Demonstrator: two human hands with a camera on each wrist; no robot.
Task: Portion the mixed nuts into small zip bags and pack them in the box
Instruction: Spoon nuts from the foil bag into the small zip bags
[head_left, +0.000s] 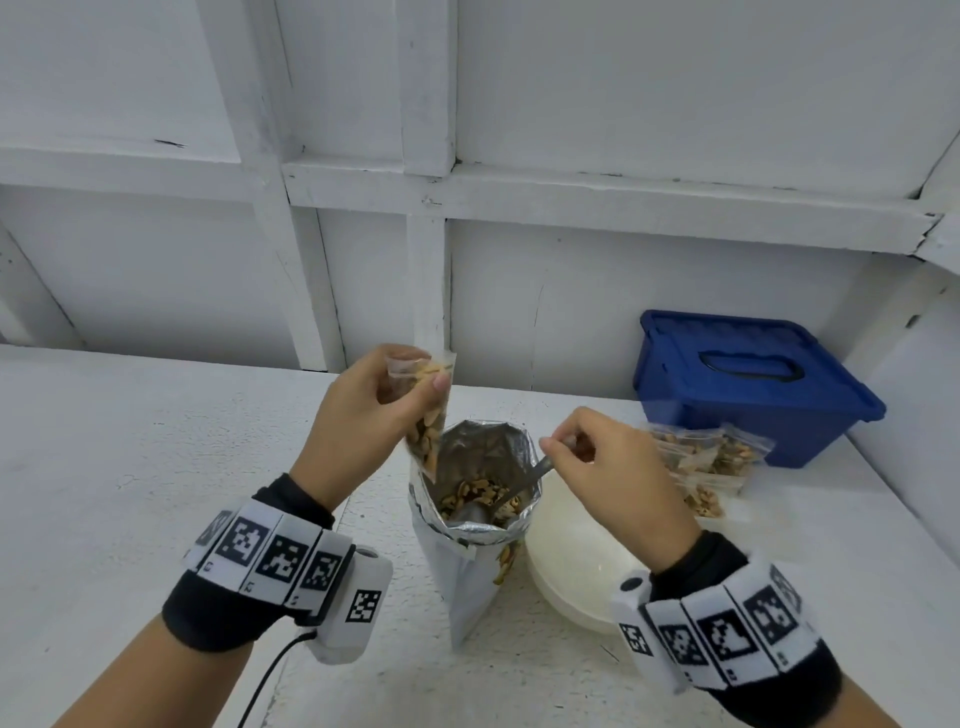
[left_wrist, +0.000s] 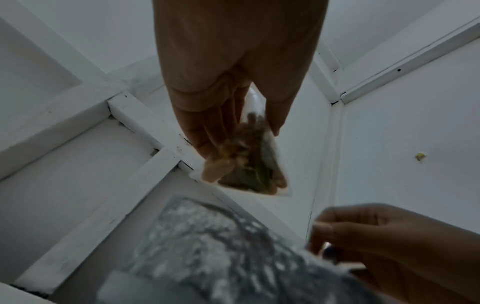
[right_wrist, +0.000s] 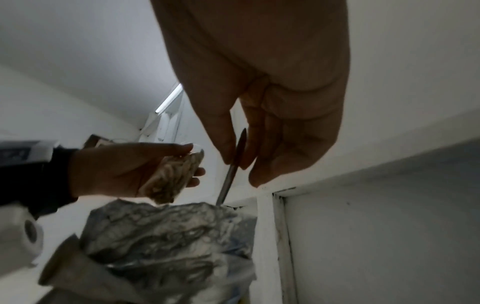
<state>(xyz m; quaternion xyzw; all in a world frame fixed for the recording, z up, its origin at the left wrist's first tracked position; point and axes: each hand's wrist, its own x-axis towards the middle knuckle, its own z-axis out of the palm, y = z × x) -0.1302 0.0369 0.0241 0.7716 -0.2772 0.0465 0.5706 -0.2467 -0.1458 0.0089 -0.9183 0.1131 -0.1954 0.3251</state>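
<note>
Silver foil lines the big nut bag (head_left: 470, 499), which stands open right below and between the two hands. The left hand (head_left: 363, 415) is up above the big bag's left edge. Its fingers and thumb are curled around a small zip bag (head_left: 426, 410) that looks mostly full of nuts. The small bag's top is open, so I think it needs a bit more, or just needs zipping.

The right hand (head_left: 613, 467) pinches the top of a spoon (head_left: 524, 480) with its fingertips. The spoon goes down into the big bag, with its bowl among the nuts (head_left: 478, 493) at the bottom.

Some of the job looks done. A little pile of filled bags (head_left: 706, 467) lies on the table just past the right hand. The blue box (head_left: 748, 384) sits behind that pile, farther from the right hand, and its lid is on. So I think nothing is packed yet, though I cannot see inside. There are still nuts left to scoop.

A white bowl (head_left: 571, 561) sits under the right wrist, touching the big bag's side. The big bag's crinkly rim is close to the spoon and could tip if bumped. To the left of the left hand the table (head_left: 130, 467) gives lots of room. The wall is close behind both hands.
</note>
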